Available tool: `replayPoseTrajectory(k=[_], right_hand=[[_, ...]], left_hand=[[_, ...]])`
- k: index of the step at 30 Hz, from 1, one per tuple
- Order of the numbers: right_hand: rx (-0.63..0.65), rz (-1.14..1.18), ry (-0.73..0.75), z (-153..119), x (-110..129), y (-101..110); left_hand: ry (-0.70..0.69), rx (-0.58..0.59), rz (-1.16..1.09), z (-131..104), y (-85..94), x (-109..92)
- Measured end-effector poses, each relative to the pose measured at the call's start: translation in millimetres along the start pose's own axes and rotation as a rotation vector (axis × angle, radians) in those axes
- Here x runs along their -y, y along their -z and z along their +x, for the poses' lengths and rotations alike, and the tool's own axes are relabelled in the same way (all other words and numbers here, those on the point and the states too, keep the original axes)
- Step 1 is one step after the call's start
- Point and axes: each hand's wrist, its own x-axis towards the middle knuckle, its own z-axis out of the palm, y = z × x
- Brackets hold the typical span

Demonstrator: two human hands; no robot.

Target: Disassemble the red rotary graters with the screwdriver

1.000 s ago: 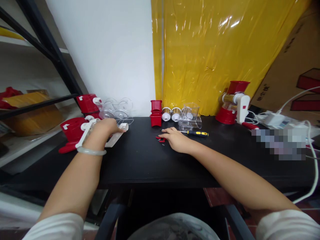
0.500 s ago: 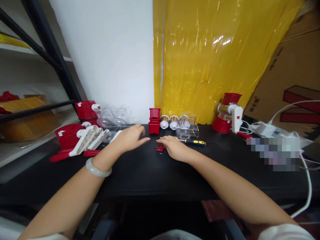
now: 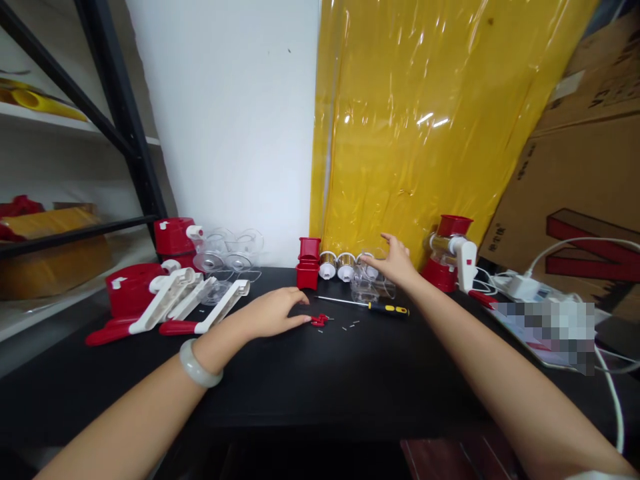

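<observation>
My left hand is low over the black table, thumb and fingers apart, with nothing seen in it. Just off its thumb tip lies a small cluster of red plastic pieces. Several tiny metal pins or screws are scattered to the right of them. My right hand reaches out with fingers spread, at the clear plastic housings; whether it touches them I cannot tell. Between the hands a screwdriver with a black and yellow handle lies flat, its shaft pointing left.
Red stacked pushers and metal grater drums stand at the back. At left are red bases, white crank arms and clear parts. An assembled drum grater, white cables and a carton occupy the right.
My right hand has lifted off the red pieces and moved right to the clear housings, uncovering the screwdriver shaft and pins. My left hand has come down beside the red pieces. The view has shifted.
</observation>
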Motion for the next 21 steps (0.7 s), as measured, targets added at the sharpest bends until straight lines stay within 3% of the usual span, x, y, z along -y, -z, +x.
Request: replayPoseTrajectory(k=[4, 11, 17, 21], right_hand=[[0.164, 0.084, -0.105, 4.1, -14.2, -12.6], [0.115, 0.067, -0.075, 5.7, -4.6, -7.5], [0.078, 0.077, 0.101, 2.6, 43.0, 24.1], [0.100, 0.151, 0.157, -6.6, 87.7, 34.3]], left_hand=[[-0.027, -0.021, -0.064, 0.3, -4.0, 1.9], [-0.072, -0.150, -0.175, 2.9, -1.5, -4.5], [-0.028, -0.355, -0.424, 11.9, -13.9, -9.2], [-0.050, -0.350, -0.529, 27.9, -22.8, -23.5]])
